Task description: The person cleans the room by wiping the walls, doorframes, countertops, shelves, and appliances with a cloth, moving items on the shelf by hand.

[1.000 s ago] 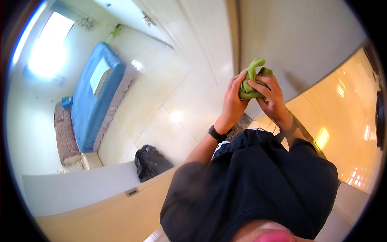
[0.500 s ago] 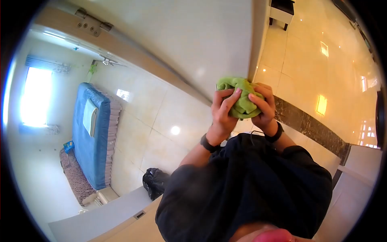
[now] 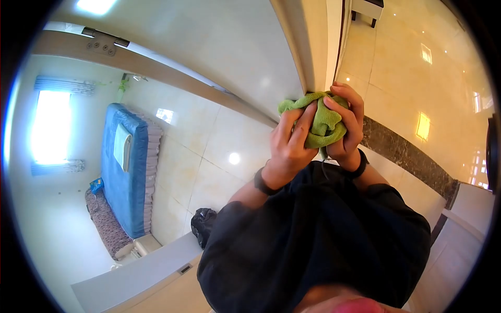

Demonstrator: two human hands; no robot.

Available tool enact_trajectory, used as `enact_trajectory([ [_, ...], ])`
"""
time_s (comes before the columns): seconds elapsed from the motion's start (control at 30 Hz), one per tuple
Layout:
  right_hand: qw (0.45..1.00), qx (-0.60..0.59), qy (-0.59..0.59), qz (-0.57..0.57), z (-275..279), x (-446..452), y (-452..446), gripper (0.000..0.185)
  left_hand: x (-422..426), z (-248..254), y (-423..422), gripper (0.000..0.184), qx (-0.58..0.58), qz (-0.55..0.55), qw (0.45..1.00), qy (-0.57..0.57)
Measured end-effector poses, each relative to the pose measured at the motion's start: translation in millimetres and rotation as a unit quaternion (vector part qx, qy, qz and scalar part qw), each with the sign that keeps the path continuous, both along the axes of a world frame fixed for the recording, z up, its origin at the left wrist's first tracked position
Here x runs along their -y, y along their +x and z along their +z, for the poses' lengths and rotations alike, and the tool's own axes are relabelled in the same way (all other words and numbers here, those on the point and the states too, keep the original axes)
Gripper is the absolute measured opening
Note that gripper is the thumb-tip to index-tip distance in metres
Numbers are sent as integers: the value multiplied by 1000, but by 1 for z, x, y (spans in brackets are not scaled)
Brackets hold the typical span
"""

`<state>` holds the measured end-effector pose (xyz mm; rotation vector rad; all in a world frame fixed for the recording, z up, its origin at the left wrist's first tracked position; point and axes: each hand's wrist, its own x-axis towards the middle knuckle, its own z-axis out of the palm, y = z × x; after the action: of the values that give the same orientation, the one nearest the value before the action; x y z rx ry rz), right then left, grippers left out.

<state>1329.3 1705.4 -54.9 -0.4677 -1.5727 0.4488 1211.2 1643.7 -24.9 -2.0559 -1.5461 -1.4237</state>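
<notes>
Wristbands (image 3: pixel 262 182), black, two: one on each of your wrists.
Cloth (image 3: pixel 324 125), green, one: bunched between your left hand (image 3: pixel 289 148) and right hand (image 3: pixel 352 125), both clamped on it.
Door (image 3: pixel 235 47), one: edge just beyond the cloth; contact unclear.
Bag (image 3: pixel 202 225), black, one: floor, on your left.
Bed (image 3: pixel 130 193), blue, one.
Packet (image 3: pixel 96 184), blue, one: any lettering too small for you to read.

One wide head camera looks down and forward from close above the gripped cloth (image 3: pixel 326 128), reaching the bed (image 3: pixel 129 193) well leftward.
</notes>
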Motion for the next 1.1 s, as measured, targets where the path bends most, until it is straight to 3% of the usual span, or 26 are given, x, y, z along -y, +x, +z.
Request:
enact_trajectory([
  [0.33,996,-36,-76,1,-86,10,-11,30,6,-66,-8,52,16,-24,996,-90],
  [0.5,994,-21,-104,-36,-64,24,-15,33,5,-59,-16,52,23,-41,996,-78],
  [0.7,995,-75,22,-55,-4,5,-29,27,-6,4,-22,56,6,-44,998,44],
  [0.83,983,-58,115,-130,-31,-1,-40,48,-13,-11,-32,57,37,-106,992,58],
  [0.93,976,44,133,-165,-57,6,-37,61,-9,-32,-46,56,64,-148,987,0],
  [1.07,977,37,81,-194,-85,26,-53,40,-7,-66,-68,58,91,-181,977,-64],
  [1.1,978,77,57,-183,-80,33,-55,33,-2,-76,-77,55,112,-191,965,-141],
])
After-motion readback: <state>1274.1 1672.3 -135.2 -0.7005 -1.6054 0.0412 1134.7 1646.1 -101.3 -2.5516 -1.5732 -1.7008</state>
